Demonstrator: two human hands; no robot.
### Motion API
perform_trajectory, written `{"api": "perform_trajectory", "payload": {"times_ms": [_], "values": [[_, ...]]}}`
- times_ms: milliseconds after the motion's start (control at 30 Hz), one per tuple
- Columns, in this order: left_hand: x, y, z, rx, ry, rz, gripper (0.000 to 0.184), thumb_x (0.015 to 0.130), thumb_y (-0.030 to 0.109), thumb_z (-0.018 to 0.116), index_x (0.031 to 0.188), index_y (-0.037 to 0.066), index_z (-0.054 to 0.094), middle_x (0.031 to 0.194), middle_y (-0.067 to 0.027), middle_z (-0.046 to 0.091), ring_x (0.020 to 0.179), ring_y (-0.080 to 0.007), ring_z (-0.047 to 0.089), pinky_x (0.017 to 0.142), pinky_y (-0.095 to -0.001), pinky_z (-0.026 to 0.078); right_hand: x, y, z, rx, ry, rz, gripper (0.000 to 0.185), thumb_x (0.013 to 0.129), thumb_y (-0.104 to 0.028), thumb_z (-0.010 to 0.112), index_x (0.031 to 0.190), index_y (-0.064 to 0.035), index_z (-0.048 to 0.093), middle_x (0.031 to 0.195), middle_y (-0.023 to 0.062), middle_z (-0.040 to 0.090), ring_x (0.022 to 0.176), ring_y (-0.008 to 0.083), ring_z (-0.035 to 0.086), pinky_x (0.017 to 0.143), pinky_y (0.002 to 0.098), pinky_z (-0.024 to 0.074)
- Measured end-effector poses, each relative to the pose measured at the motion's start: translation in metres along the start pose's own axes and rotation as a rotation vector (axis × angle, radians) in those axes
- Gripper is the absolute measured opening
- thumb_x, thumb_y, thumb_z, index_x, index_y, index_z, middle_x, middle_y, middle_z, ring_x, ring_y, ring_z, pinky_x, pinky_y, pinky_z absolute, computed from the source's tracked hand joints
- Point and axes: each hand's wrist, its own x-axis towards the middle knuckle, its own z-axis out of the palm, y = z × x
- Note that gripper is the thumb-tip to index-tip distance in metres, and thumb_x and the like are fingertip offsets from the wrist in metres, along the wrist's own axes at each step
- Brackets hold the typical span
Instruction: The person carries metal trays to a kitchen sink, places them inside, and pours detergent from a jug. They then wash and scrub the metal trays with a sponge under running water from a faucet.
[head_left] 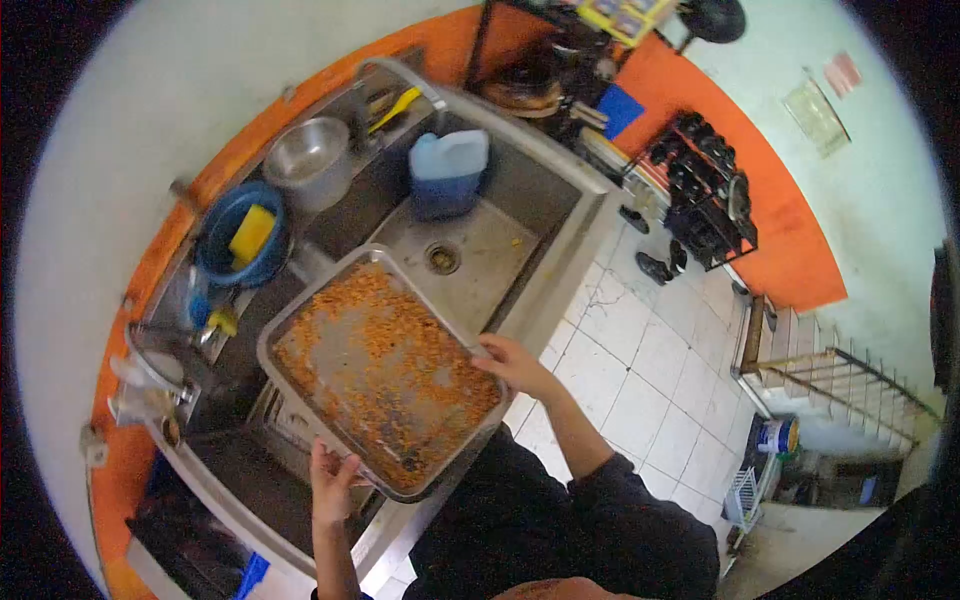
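A metal baking tray (440, 318) with a raised rim is held tilted over the double sink. Orange-brown crumbs or residue cover much of its inside, with darker patches toward the near end. My right hand (515, 366) grips the tray's right rim, fingers over the edge. On the opposite side, my left hand (333, 480) holds the lower left rim, its thumb near the edge and some fingers hidden beneath. Beyond the tray, the right sink basin (490, 255) shows its drain and a jug (448, 172) with blue liquid.
Behind the sink stand a metal pot (308, 163) and a blue bowl (222, 235) with a yellow sponge (252, 234). A faucet (400, 72) arches over the back corner. To the right are a shoe rack (705, 185), floor tiles (640, 400) and a staircase (840, 390).
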Motion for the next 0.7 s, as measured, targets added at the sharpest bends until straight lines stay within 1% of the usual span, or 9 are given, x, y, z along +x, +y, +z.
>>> {"api": "perform_trajectory", "payload": {"times_ms": [100,133,200,367,433,467,500,633,700], "values": [[0.029,0.018,0.094,-0.164,-0.151,-0.068,0.047,0.078,0.005,0.055,0.118,0.010,0.032,0.096,-0.0059,0.053,0.079,-0.0136,0.055,0.053,-0.0247,0.051,-0.050,0.023,-0.086,0.580,0.188,0.047,0.053,0.082,-0.032,0.053,0.124,-0.0043,0.035,0.113,0.0089,0.049,0.104,0.0218,0.047,0.089,0.0329,0.0366],[0.041,0.027,0.138,-0.129,-0.186,-0.074,0.047,0.078,0.006,0.056,0.118,0.010,0.032,0.097,-0.0067,0.052,0.079,-0.0138,0.055,0.054,-0.0256,0.051,-0.063,0.028,-0.116,0.597,0.200,0.039,0.053,0.082,-0.032,0.053,0.124,-0.0043,0.035,0.113,0.0089,0.049,0.104,0.0218,0.047,0.089,0.0329,0.0366],[0.072,0.021,0.215,-0.147,-0.201,-0.057,0.039,0.079,0.007,0.056,0.112,0.010,0.035,0.098,-0.0083,0.050,0.080,-0.0143,0.054,0.055,-0.0269,0.052,-0.086,0.028,-0.160,1.014,0.472,0.000,0.054,0.083,-0.038,0.048,0.124,-0.0064,0.034,0.117,0.0087,0.045,0.102,0.0214,0.048,0.085,0.0344,0.0401],[0.167,-0.002,0.422,-0.173,-0.350,-0.032,0.033,0.079,0.006,0.056,0.104,0.008,0.035,0.099,-0.0082,0.046,0.082,-0.0173,0.052,0.059,-0.0311,0.054,-0.088,0.048,-0.272,0.859,0.607,0.261,0.046,0.086,-0.038,0.041,0.120,-0.0069,0.034,0.108,0.0108,0.049,0.089,0.0178,0.051,0.074,0.0347,0.0446],[0.195,0.010,0.501,-0.187,-0.335,-0.059,0.033,0.079,0.005,0.056,0.105,0.008,0.035,0.102,-0.0087,0.046,0.083,-0.0177,0.052,0.060,-0.0322,0.054,-0.064,0.083,-0.322,0.538,0.768,0.201,0.041,0.085,-0.026,0.046,0.118,-0.0043,0.035,0.110,0.0112,0.048,0.092,0.0186,0.051,0.076,0.0334,0.0443],[0.216,0.010,0.539,-0.202,-0.433,-0.056,0.036,0.081,0.010,0.053,0.111,0.010,0.033,0.107,-0.0105,0.045,0.087,-0.0190,0.051,0.064,-0.0322,0.052,-0.044,0.118,-0.357,0.398,0.883,0.007,0.045,0.083,-0.017,0.049,0.121,-0.0009,0.032,0.113,0.0112,0.046,0.102,0.0197,0.045,0.084,0.0317,0.0383],[0.238,0.013,0.566,-0.218,-0.534,-0.049,0.040,0.083,0.015,0.051,0.117,0.011,0.030,0.113,-0.0123,0.044,0.091,-0.0203,0.050,0.067,-0.0321,0.050,-0.027,0.127,-0.390,0.455,0.949,-0.063,0.044,0.082,-0.014,0.048,0.120,0.0004,0.032,0.113,0.0117,0.046,0.102,0.0199,0.045,0.086,0.0310,0.0369],[0.299,0.020,0.609,0.083,-0.744,-0.070,0.048,0.086,0.022,0.046,0.126,0.010,0.024,0.117,-0.0131,0.042,0.093,-0.0207,0.049,0.078,-0.0335,0.045,0.054,0.182,-0.508,0.590,0.994,-0.073,0.043,0.077,-0.009,0.046,0.117,0.0033,0.033,0.109,0.0138,0.047,0.102,0.0202,0.045,0.084,0.0312,0.0378],[0.294,0.025,0.592,0.330,-0.789,0.116,0.052,0.088,0.027,0.042,0.131,0.008,0.019,0.121,-0.0123,0.040,0.094,-0.0203,0.049,0.083,-0.0332,0.040,0.100,0.224,-0.554,0.563,0.962,-0.063,0.045,0.076,-0.010,0.048,0.117,0.0032,0.033,0.108,0.0146,0.047,0.100,0.0208,0.046,0.082,0.0320,0.0399]]}}
